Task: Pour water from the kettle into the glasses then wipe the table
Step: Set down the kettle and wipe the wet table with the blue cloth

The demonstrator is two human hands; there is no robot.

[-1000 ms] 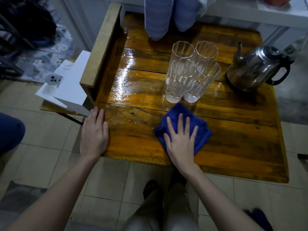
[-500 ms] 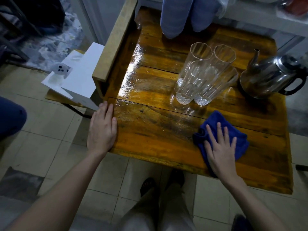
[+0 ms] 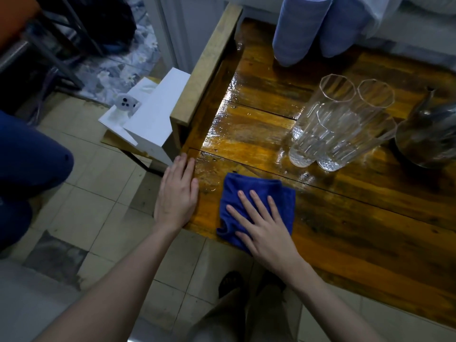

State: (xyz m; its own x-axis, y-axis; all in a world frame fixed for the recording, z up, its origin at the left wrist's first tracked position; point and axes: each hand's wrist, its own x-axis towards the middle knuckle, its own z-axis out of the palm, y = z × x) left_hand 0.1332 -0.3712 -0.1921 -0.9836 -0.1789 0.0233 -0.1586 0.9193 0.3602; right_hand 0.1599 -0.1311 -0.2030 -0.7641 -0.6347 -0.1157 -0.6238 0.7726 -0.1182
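A blue cloth [image 3: 251, 191] lies flat near the front left corner of the wet wooden table [image 3: 357, 218]. My right hand [image 3: 265, 228] presses down on it with fingers spread. My left hand [image 3: 176, 196] rests flat on the table's left front corner, holding nothing. Several tall ribbed glasses [image 3: 338, 124] stand clustered behind the cloth with a little water at their bottoms. The steel kettle [image 3: 429, 134] sits at the right edge, partly cut off.
A raised wooden rail [image 3: 207, 65] runs along the table's left side. White boxes [image 3: 153, 112] sit on a low stand to the left. Two blue cylinders [image 3: 298, 28] stand at the back. Tiled floor and my legs lie below; another person's knee is at far left.
My right hand has slid the cloth from the right part of the front plank back to the left, close to my left hand. The left hand has stayed in place.
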